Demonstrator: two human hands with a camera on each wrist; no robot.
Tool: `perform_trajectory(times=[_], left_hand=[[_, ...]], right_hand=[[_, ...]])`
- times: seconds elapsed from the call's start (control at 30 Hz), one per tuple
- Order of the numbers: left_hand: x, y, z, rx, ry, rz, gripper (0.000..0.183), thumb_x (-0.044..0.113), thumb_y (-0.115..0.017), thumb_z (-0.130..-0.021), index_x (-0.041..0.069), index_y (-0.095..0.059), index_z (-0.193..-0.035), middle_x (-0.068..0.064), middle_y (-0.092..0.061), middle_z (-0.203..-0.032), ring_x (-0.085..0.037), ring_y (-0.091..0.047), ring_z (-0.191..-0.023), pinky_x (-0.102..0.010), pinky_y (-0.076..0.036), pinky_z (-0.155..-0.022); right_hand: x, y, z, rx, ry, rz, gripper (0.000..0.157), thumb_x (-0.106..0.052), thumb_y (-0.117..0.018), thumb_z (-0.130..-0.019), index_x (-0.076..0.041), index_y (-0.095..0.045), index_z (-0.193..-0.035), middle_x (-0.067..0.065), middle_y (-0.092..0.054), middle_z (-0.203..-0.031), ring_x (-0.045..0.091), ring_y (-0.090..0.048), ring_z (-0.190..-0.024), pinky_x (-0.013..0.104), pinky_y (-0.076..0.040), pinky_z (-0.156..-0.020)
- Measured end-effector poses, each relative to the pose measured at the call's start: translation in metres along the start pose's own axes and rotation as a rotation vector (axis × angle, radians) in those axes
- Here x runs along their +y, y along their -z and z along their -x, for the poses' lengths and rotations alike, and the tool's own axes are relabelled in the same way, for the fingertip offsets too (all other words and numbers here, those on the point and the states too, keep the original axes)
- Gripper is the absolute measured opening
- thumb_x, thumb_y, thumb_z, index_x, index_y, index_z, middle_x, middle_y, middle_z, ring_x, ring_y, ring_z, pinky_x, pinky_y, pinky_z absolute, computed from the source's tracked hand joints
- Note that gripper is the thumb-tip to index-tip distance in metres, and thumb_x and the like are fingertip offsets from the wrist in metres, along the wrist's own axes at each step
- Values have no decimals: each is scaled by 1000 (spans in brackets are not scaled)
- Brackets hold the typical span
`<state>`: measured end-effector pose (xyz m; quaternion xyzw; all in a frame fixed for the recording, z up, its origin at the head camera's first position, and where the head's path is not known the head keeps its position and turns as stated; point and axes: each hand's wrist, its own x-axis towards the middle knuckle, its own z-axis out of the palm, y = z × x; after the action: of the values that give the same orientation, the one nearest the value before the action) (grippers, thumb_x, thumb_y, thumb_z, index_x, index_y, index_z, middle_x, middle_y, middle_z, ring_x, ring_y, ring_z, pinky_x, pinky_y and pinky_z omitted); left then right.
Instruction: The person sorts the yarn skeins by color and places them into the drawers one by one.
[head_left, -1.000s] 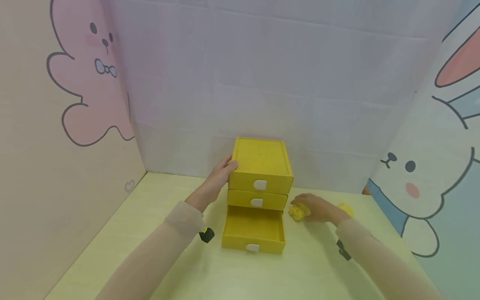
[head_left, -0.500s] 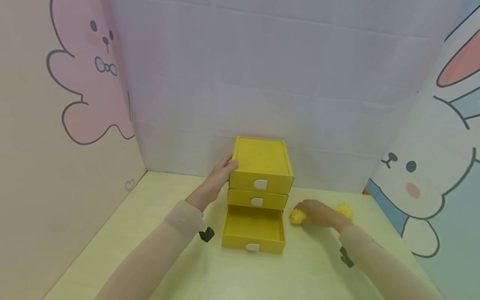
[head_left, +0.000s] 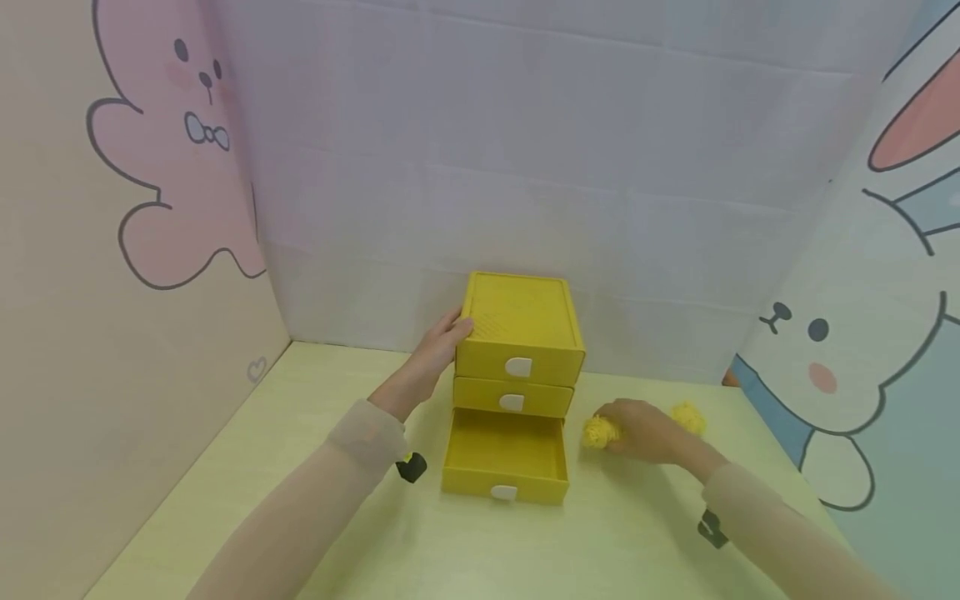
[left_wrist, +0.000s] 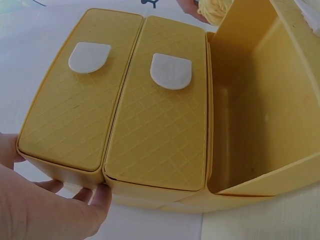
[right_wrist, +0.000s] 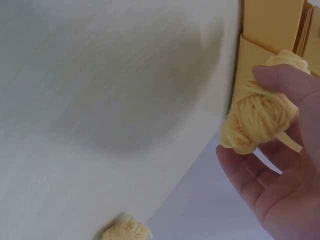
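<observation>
A small yellow drawer unit (head_left: pixel 522 310) stands on the table near the back wall. Its bottom drawer (head_left: pixel 505 443) is pulled out, with nothing visible inside; the two drawers above are closed. My left hand (head_left: pixel 425 364) holds the unit's upper left edge, thumb over the top and fingers against the side, as the left wrist view also shows. To the right of the unit, my right hand (head_left: pixel 643 428) grips a bundle of yellow yarn (right_wrist: pixel 262 115) between thumb and fingers. Most of that yarn shows in the right wrist view, beside the unit.
A second yellow yarn bundle (head_left: pixel 688 418) lies on the pale table (head_left: pixel 600 533) behind my right wrist. A white sheet (head_left: pixel 525 167) hangs at the back. Side panels with a pink cartoon bear (head_left: pixel 176 200) and a white rabbit (head_left: pixel 832 333) flank the table.
My right hand has closed round the yarn bundle and shifted slightly right and down, uncovering more of the other bundle. The left hand keeps its place on the drawer unit.
</observation>
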<state>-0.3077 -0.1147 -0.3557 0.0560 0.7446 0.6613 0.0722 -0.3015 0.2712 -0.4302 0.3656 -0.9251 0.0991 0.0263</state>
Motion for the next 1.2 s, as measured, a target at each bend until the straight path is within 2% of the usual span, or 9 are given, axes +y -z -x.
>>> perform_trajectory(times=[0.3,0.63,0.8,1.03,1.2], left_hand=[[0,0,-1,2,-6,2,70,47,-46,-113,28,-15,-172,-2,-18,-177,-32,-19,-162,-58,-19,-130],[-3,-1,-3,11,-3,-1,70,48,-46,-113,27,-16,-172,-2,-17,-177,-31,-18,-163,-58,-18,-130],[-3,-1,-2,8,-7,-4,69,48,-46,-113,28,-17,-172,-2,-18,-177,-32,-18,-163,-59,-17,-130],[-4,0,-2,7,-3,-6,70,50,-46,-112,29,-16,-172,-2,-17,-177,-32,-18,-163,-57,-19,-130],[-5,0,-3,5,-3,-10,71,50,-45,-112,27,-15,-172,-6,-18,-177,-36,-21,-161,-64,-17,-129]], right_hand=[[-48,21,-3,74,15,-32,39,-21,-84,-87,-3,-73,-120,4,-75,-106,22,-70,-92,46,-60,-85],[-91,20,-22,119,53,-88,36,-19,-81,-85,-3,-74,-117,1,-76,-101,16,-68,-87,39,-59,-81],[-107,13,-36,114,67,-143,32,-17,-82,-84,-5,-75,-114,-5,-74,-96,8,-62,-81,32,-56,-75],[-124,-10,-56,128,109,-136,27,-18,-83,-84,-9,-75,-108,-10,-69,-88,5,-57,-75,26,-52,-70],[-134,-24,-69,116,91,-171,26,-19,-82,-83,-8,-75,-106,-9,-69,-85,5,-56,-71,23,-51,-66]])
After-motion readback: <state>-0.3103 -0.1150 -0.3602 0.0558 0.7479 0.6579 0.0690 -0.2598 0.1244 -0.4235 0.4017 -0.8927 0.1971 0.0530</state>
